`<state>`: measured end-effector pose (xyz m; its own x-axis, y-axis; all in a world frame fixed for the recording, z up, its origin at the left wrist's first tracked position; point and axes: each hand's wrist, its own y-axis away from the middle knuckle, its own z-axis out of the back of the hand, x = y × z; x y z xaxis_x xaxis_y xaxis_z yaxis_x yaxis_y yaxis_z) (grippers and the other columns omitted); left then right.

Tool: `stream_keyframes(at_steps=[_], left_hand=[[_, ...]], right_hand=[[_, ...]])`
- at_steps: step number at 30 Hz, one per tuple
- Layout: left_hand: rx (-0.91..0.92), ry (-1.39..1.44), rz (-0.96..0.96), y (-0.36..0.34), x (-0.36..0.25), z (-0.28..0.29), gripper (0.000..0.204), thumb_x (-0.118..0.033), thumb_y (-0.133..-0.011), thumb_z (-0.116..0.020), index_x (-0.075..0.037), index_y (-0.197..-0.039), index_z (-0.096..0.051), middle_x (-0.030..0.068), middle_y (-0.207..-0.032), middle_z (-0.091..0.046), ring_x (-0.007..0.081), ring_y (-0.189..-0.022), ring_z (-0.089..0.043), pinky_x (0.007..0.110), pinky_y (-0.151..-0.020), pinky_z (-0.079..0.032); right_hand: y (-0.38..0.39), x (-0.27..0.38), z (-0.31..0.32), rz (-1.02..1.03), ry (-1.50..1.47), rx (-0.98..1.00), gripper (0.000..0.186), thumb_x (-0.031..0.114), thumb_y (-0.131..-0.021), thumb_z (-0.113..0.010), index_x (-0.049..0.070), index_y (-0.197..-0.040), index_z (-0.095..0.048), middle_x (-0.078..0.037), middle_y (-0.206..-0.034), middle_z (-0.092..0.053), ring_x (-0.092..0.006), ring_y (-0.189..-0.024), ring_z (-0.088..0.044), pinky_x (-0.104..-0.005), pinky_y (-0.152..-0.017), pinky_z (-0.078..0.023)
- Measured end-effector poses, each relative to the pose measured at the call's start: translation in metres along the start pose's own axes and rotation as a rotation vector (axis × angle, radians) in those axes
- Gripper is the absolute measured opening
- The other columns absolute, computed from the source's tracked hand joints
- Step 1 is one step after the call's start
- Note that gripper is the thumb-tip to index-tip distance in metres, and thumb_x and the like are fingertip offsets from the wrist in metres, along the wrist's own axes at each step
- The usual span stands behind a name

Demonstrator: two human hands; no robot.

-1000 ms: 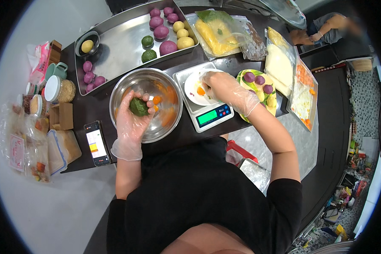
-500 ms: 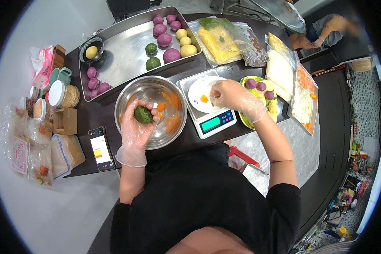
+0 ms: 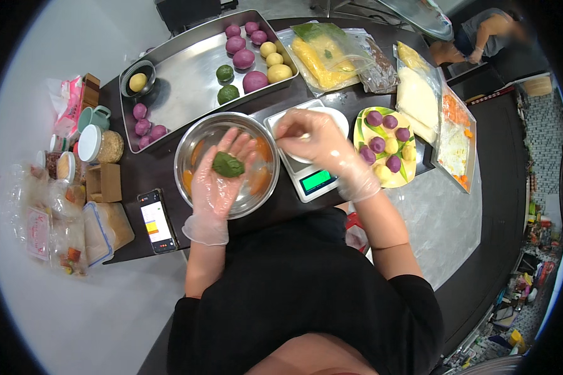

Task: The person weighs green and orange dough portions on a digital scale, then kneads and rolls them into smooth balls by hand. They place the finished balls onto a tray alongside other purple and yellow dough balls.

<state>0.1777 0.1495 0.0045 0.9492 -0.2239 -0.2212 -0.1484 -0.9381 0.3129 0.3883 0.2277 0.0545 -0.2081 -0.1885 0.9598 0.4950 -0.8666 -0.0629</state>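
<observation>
While the left hand (image 3: 222, 175) was held palm-up over the steel mixing bowl (image 3: 194, 140), a flattened green dough piece (image 3: 228, 165) was cradled on its spread, gloved fingers, which were kept open rather than closed around it. The right hand (image 3: 309, 134), also gloved, was poised over the white dish (image 3: 334, 117) set on the kitchen scale (image 3: 316, 181), its fingertips drawn together in a pinch; whether anything was gripped between them could not be told. Orange dough was smeared along the inside of the bowl. Behind the bowl, a large metal tray (image 3: 181, 81) was laid out with purple, green and yellow balls. To the right of the scale, a leaf-patterned plate (image 3: 364, 125) was loaded with purple and yellow balls. A phone (image 3: 156, 220) was placed near the table edge, left of the bowl.
</observation>
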Motion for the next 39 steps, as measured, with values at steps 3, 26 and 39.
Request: stream_keyframes(at_steps=[3,26,39], left_hand=[[0.12,-0.056,0.011,-0.005,0.005,0.005,0.051,-0.022,-0.103,-0.042,0.0,-0.148,-0.034,0.0216,-0.143,-0.047,0.034,-0.134,-0.045,0.044,-0.114,-0.036],[0.225,0.026,0.144,0.004,-0.003,0.009,0.054,-0.034,-0.107,-0.037,-0.002,-0.149,-0.03,0.0186,-0.151,-0.037,0.0313,-0.14,-0.036,0.047,-0.118,-0.028],[0.032,-0.132,0.054,0.007,0.006,-0.004,0.036,-0.022,-0.105,-0.039,-0.003,-0.134,-0.05,0.0132,-0.134,-0.057,0.0253,-0.124,-0.054,0.045,-0.107,-0.041]], right_hand=[[0.006,0.013,-0.054,0.172,0.02,-0.132,0.013,-0.001,-0.08,-0.065,0.002,-0.092,-0.067,-0.01,-0.087,-0.068,-0.0213,-0.082,-0.068,-0.0314,-0.077,-0.053],[-0.009,-0.02,-0.097,0.685,0.361,-0.307,0.032,0.034,-0.091,-0.06,0.004,-0.1,-0.07,-0.013,-0.104,-0.069,-0.0323,-0.098,-0.062,-0.044,-0.087,-0.049],[-0.007,-0.01,-0.132,0.751,0.072,-0.374,0.018,0.022,-0.084,-0.06,0.006,-0.089,-0.067,-0.013,-0.098,-0.067,-0.0318,-0.096,-0.061,-0.047,-0.097,-0.043]])
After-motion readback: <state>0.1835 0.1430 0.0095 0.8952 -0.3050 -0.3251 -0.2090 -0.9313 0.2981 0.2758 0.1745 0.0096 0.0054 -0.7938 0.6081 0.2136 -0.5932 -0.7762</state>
